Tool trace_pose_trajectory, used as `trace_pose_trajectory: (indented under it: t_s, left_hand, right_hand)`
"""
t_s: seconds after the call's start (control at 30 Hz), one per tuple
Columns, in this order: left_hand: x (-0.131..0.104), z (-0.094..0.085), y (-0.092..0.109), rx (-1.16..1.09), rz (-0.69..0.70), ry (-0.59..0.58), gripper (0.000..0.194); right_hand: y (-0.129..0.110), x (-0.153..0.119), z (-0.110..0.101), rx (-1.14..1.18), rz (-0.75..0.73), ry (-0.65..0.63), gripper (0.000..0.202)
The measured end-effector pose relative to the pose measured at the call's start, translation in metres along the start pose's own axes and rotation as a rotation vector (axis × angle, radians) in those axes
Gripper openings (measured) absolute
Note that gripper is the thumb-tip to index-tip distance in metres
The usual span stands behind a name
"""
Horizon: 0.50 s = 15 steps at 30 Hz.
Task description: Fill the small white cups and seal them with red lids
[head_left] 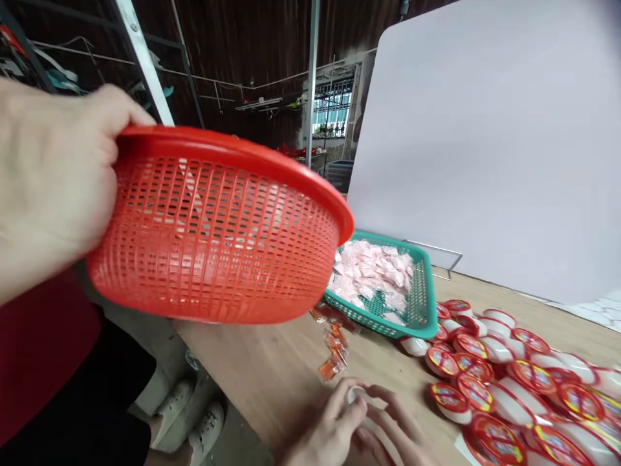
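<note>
At the bottom middle, my left hand [327,427] and my right hand [400,430] are close together over the table. Their curled fingers hold a small white container [379,441] between them, largely covered by the fingers. Just beyond my left hand lie several small clear packets with orange contents [334,349]. To the right are many white containers with red rims and printed labels [485,369], heaped on the table.
A co-worker's hand [53,168] holds a red perforated basket [218,239] above the table at left. A green basket [429,291] with pale pink packets stands behind. A large white board [485,149] rises at right. The co-worker's legs and shoes are at lower left.
</note>
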<state>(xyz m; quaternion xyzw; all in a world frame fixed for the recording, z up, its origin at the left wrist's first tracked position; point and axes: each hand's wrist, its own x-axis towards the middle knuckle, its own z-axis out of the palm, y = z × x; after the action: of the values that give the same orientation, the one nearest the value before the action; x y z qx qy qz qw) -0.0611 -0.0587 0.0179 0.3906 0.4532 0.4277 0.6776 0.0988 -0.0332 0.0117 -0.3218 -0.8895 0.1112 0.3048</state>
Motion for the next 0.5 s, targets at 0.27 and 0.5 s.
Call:
trace_pose_trajectory:
  t_s: [0.27,0.5]
  left_hand:
    - [-0.014,-0.007,0.003,-0.133,-0.085,0.097,0.058]
    - [-0.022,-0.009,-0.009,-0.081,-0.092,0.110,0.052]
  right_hand:
    - [-0.023,0.017,-0.008,0.087,0.116,0.002,0.023]
    - [-0.009,-0.006,0.000,0.042,0.200,0.080,0.022]
